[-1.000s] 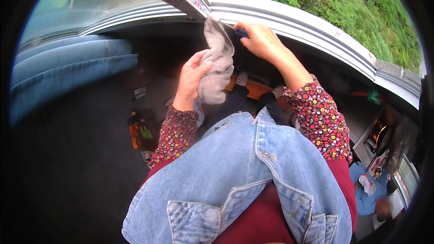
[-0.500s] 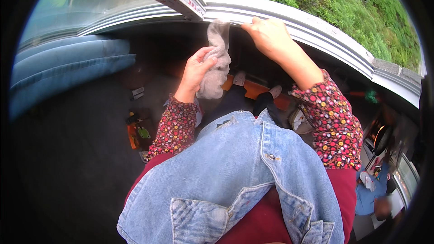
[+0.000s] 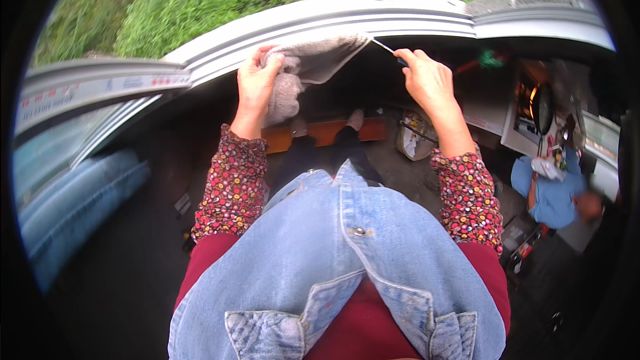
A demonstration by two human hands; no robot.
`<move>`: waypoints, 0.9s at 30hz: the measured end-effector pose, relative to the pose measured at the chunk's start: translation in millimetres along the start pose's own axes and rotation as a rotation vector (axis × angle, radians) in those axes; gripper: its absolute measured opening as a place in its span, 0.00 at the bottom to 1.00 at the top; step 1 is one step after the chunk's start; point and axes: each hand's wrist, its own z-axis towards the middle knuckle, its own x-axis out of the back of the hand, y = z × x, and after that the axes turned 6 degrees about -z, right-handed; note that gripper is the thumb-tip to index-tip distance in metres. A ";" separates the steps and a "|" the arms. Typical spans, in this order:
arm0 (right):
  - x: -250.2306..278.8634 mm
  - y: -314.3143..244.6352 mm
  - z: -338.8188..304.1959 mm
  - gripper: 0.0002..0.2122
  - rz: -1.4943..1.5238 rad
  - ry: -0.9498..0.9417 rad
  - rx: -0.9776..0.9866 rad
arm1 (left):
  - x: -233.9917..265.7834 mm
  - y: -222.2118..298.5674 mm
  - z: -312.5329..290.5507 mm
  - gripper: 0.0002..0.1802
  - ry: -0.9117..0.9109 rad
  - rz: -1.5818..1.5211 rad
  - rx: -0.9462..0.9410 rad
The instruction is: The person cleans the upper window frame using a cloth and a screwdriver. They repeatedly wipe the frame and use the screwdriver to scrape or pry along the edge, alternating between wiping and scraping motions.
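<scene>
Cloth drawn rightward beside sill edge, left fingers pinching it, right fingers gripping apparent screwdriver

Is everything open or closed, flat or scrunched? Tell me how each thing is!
Grey cloth: bunched at one end, spread at the other.
Thin tool: held, tip at the cloth's corner.
Left hand: closed on the cloth.
Right hand: closed on the tool.
Window: open, greenery outside.
Blue fabric: in folds.
Pale container: open-topped, things inside.
</scene>
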 end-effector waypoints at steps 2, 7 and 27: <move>-1.9 15.2 -0.3 0.13 -0.029 0.025 -0.042 | -31.8 3.1 28.5 0.15 -0.020 0.303 -0.122; -3.3 76.7 3.9 0.12 -0.152 0.031 -0.206 | -101.1 -27.4 77.6 0.18 -0.076 1.032 -0.420; -12.3 146.5 63.6 0.17 0.118 -0.273 -0.798 | -248.5 -124.8 100.8 0.18 -0.466 1.030 -0.495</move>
